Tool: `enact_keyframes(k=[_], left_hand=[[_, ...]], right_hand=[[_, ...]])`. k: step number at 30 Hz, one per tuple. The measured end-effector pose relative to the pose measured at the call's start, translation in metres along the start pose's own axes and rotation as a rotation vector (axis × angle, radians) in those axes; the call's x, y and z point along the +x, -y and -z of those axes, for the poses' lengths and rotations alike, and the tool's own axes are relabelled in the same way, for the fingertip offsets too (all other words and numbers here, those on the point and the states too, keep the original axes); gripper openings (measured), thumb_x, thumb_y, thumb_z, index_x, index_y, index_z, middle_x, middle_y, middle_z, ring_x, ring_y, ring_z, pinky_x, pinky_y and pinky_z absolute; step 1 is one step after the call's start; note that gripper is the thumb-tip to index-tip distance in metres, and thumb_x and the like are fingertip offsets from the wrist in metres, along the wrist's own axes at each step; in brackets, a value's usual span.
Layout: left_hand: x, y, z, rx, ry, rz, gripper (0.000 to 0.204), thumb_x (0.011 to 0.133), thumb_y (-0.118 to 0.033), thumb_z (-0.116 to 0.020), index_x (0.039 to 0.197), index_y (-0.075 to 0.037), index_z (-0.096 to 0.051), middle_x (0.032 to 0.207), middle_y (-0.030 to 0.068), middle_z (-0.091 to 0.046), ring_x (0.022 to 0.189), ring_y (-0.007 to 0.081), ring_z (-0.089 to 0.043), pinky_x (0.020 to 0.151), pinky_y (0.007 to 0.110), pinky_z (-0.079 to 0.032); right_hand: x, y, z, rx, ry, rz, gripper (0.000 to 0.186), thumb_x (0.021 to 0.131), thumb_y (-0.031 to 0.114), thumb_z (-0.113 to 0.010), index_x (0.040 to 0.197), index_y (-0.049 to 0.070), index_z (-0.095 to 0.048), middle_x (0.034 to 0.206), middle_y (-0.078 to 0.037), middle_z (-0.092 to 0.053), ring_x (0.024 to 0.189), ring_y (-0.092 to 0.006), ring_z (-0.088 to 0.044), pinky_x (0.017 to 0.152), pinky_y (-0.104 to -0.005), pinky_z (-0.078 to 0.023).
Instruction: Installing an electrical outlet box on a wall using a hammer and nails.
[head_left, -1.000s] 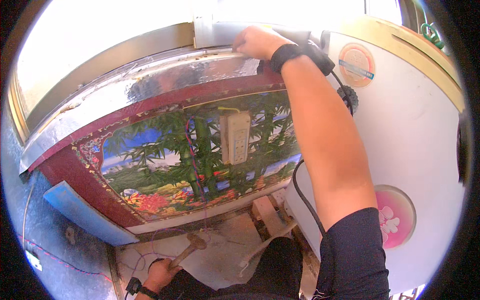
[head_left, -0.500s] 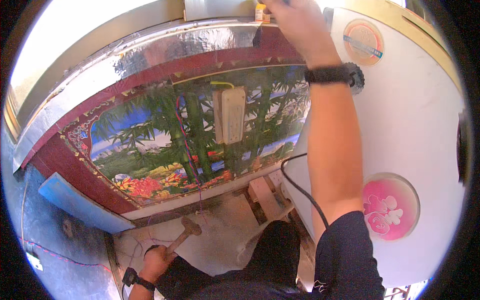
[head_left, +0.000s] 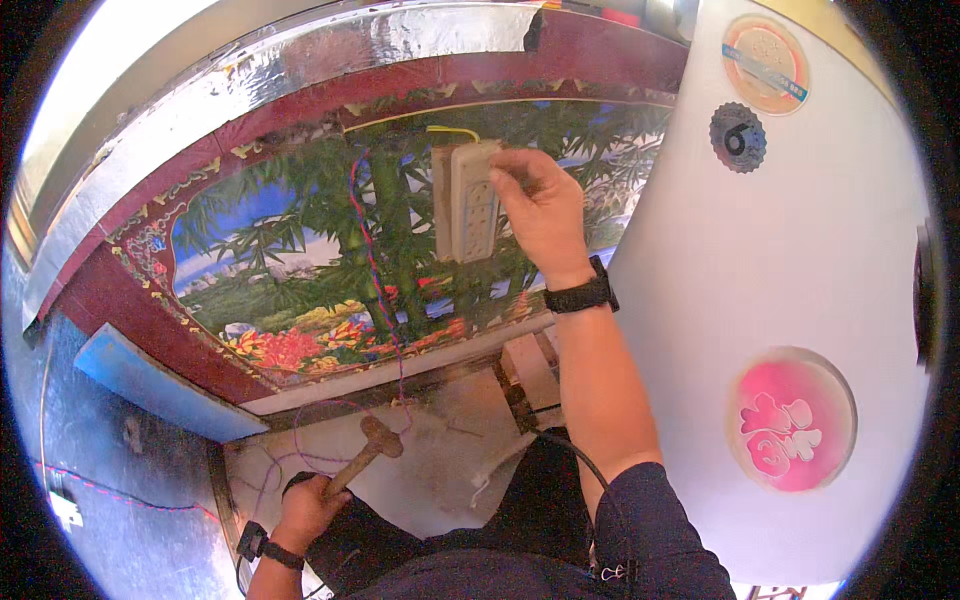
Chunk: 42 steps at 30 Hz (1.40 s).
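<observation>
My left hand [head_left: 312, 512] is wrapped round the wooden handle of a hammer [head_left: 379, 438], low down near my left leg, with its head tipped up and to the right. Up at the picture panel, a white power strip [head_left: 474, 215] is mounted upright on a wooden backing piece [head_left: 441, 200]. My right hand [head_left: 540, 205] is at the strip's upper right edge, thumb and forefinger pinched together; anything between them is too small to make out. A yellow wire [head_left: 455, 130] comes in at the strip's top.
A twisted red and blue wire [head_left: 368, 240] hangs down the bamboo-patterned panel [head_left: 300, 260] to the floor. At the right stands a white appliance-like surface [head_left: 760, 270] with round stickers. A blue board [head_left: 165, 385] leans at the left. A black cable [head_left: 590, 465] crosses my right arm.
My right hand has come down from the ledge at the top to the power strip. The left hand still grips the hammer, with little movement.
</observation>
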<state>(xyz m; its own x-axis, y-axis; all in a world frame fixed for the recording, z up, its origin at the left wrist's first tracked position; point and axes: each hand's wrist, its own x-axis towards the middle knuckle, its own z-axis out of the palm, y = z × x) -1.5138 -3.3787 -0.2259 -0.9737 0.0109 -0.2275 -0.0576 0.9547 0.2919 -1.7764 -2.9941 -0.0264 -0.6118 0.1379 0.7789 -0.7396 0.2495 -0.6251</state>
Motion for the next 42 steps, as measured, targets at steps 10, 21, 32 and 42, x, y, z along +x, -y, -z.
enact_keyframes(k=[10, 21, 32, 42], left_hand=[[-0.002, 0.007, -0.001, -0.01, -0.038, -0.019, 0.038, 0.077, -0.043, -0.074, 0.081, -0.006, -0.063, 0.072, 0.017, -0.064, 0.073, 0.0392, -0.063, 0.065, 0.048, -0.05], [0.001, 0.005, 0.0, -0.015, -0.022, -0.013, 0.04, 0.077, -0.044, -0.074, 0.08, -0.006, -0.062, 0.072, 0.0178, -0.064, 0.072, 0.04, -0.063, 0.065, 0.048, -0.05], [0.004, 0.005, 0.0, -0.005, -0.058, -0.102, 0.037, 0.077, -0.04, -0.074, 0.082, -0.006, -0.061, 0.073, 0.0181, -0.063, 0.072, 0.0407, -0.062, 0.064, 0.048, -0.049], [0.006, 0.005, -0.002, -0.058, -0.047, -0.051, 0.037, 0.077, -0.039, -0.075, 0.08, -0.005, -0.06, 0.072, 0.0183, -0.062, 0.072, 0.041, -0.061, 0.063, 0.048, -0.048]], right_hand=[[0.0, -0.009, -0.005, -0.132, -0.053, -0.015, 0.02, 0.081, 0.014, -0.072, 0.095, 0.001, -0.066, 0.088, -0.013, -0.069, 0.079, -0.0221, -0.067, 0.072, -0.0335, -0.052], [0.001, 0.001, -0.015, -0.146, -0.029, 0.028, 0.014, 0.08, 0.012, -0.072, 0.09, 0.003, -0.069, 0.085, -0.012, -0.069, 0.075, -0.0216, -0.066, 0.068, -0.0321, -0.051], [0.01, -0.004, -0.018, -0.413, -0.002, 0.294, 0.013, 0.081, 0.013, -0.07, 0.091, 0.005, -0.069, 0.086, -0.01, -0.066, 0.074, -0.023, -0.065, 0.065, -0.032, -0.051], [0.01, -0.013, -0.021, -0.305, -0.023, 0.228, 0.013, 0.077, 0.014, -0.071, 0.086, 0.005, -0.068, 0.085, -0.014, -0.065, 0.078, -0.0333, -0.065, 0.07, -0.0393, -0.053]])
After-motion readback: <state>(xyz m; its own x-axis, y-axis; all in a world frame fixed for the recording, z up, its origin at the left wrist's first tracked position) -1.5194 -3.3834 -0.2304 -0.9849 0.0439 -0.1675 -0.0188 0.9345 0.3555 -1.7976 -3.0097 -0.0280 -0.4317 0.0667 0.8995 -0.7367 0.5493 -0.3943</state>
